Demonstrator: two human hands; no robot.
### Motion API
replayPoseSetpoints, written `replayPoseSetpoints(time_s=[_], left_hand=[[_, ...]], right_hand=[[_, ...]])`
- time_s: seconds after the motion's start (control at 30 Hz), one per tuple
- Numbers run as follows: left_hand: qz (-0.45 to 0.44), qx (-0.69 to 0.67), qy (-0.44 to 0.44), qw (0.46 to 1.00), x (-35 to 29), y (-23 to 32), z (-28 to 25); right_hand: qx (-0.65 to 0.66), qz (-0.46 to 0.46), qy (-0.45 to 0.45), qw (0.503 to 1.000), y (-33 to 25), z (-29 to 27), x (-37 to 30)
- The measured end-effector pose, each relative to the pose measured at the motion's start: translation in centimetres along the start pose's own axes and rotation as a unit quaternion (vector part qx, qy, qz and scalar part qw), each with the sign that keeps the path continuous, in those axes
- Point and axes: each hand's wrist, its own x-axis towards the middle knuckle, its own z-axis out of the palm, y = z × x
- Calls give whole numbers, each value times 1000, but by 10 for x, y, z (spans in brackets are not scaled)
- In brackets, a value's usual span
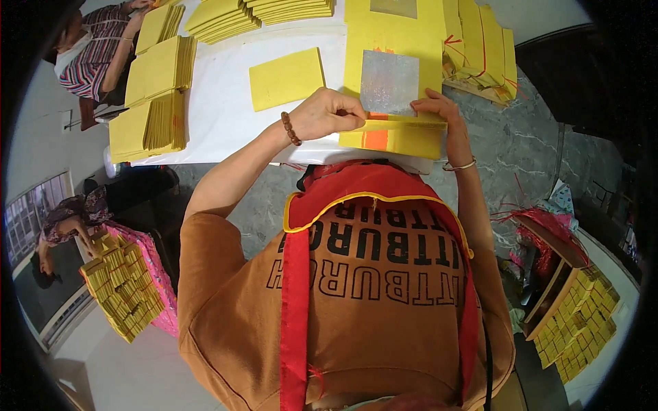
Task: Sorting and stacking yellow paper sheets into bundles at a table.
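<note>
At the near edge of the table lies a stack of yellow paper (428, 75), its top sheet bearing a silver foil square (389, 79) and some orange. My left hand (325, 113) is closed, thumb and forefinger pinching the raised fold of the paper near the orange patch (377, 139). My right hand (445, 120) curls around the paper's right end, fingertips by the foil's lower corner; its thumb is hidden. A loose yellow folded paper (286, 79) rests on the white tabletop (226, 103), just beyond my left hand.
Bundles of folded yellow paper (147, 130) line the table's left side. More tied bundles (480, 55) stand at the right. Yellow stacks fill a pink-lined container (161, 281) at lower left and sit beside a wooden board (555, 294) at lower right. Two people work at the left.
</note>
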Motion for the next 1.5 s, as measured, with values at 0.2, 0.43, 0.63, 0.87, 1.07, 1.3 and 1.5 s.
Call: replayPoseSetpoints(time_s=[0.2,0.43,0.63,0.87,1.07,1.3,1.5], left_hand=[[-29,-47,7,998,5,-6,-2],[-12,-98,-33,995,-4,8,-9],[224,435,125,863,1,-7,-11],[274,390,138,868,-24,8,10],[85,219,150,960,-14,-2,15],[-104,-36,182,977,9,-18,14],[-89,-171,200,961,18,-30,17]], right_hand=[[16,-36,0,999,8,-5,-1],[-40,-71,-20,996,16,-5,-2],[26,-48,7,998,10,-5,1],[-130,-142,-43,980,-26,-22,-18],[-115,28,-4,993,-18,-13,-23],[142,135,136,971,-35,9,6],[39,165,102,980,-19,2,11]])
